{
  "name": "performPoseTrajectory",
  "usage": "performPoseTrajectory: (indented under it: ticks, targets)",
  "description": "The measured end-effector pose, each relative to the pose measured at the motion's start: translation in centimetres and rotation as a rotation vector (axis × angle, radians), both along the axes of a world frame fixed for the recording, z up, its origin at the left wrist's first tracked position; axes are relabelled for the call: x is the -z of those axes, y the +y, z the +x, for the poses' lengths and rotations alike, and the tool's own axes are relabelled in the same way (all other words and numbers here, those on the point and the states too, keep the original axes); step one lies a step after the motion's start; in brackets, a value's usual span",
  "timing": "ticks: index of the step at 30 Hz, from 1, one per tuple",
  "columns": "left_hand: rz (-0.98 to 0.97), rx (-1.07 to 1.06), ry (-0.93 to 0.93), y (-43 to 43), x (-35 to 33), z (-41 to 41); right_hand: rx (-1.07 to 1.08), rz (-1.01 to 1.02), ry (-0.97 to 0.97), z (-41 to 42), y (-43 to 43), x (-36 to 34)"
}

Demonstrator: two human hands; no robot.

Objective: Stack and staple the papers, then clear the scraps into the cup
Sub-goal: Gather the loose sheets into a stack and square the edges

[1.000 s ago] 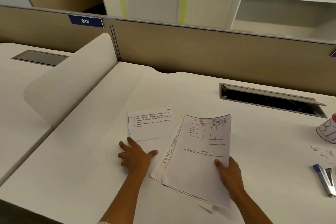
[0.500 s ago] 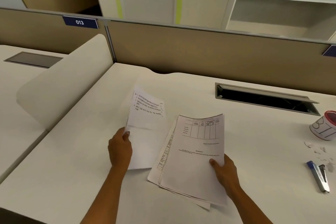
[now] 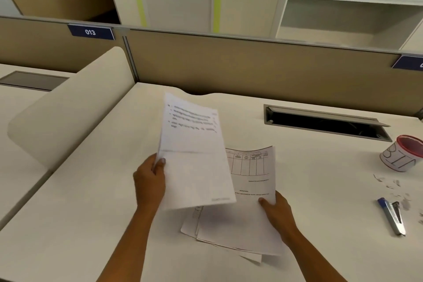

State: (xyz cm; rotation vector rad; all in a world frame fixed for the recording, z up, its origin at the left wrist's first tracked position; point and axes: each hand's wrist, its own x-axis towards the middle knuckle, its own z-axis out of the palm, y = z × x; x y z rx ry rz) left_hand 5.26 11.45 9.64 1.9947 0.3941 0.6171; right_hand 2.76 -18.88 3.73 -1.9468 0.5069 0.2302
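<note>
Sheet (image 3: 194, 144), one only, pinched aloft by left hand (image 3: 148, 181), right hand (image 3: 277, 213) gripping one stack (image 3: 240, 231), one stapler (image 3: 392, 216), one cup (image 3: 402, 153)

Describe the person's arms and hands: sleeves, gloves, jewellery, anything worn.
Nothing worn shows. The left hand and right hand are bare, with no gloves and no rings in view. The left forearm and right forearm are uncovered down to the frame's bottom edge, with no sleeve, watch or bracelet visible. Motion blur hides finer detail such as nails.
</note>
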Motion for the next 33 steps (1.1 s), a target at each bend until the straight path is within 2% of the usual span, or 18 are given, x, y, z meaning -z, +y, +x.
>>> performPoseTrajectory:
  ticks: [5, 10, 12, 16, 21, 24, 29, 33]
  targets:
    - [0.001, 0.213, 0.222, -3.3, 4.4, -1.1, 0.045, 0.137, 0.019, 0.4, -0.1, 0.1]
    - [0.129, 0.33, 0.418, -5.8, 7.5, -1.9, 0.02, 0.202, 0.031, 0.4, -0.2, 0.4]
    - [0.192, 0.372, 0.467, -6.4, 8.4, -1.9, -0.033, 0.199, 0.037, 0.3, -0.2, 0.5]
    - [0.495, 0.431, 0.56, -7.1, 8.6, -1.5, -0.088, 0.186, 0.032, 0.0, 0.0, 0.6]
    - [0.492, 0.43, 0.619, -7.0, 8.3, -0.7, -0.1, 0.202, -0.017, 0.3, -0.1, 0.1]
    - [0.297, 0.395, 0.595, -6.6, 7.5, 0.0, -0.087, 0.243, -0.052, 0.5, -0.6, -1.1]
    - [-0.325, 0.346, 0.574, -6.3, 3.8, 1.7, -0.133, 0.349, -0.103, 0.6, -1.6, -3.3]
    - [-0.739, 0.445, 0.564, -5.9, 1.4, 2.2, -0.178, 0.48, -0.098, 0.4, -1.8, -4.9]
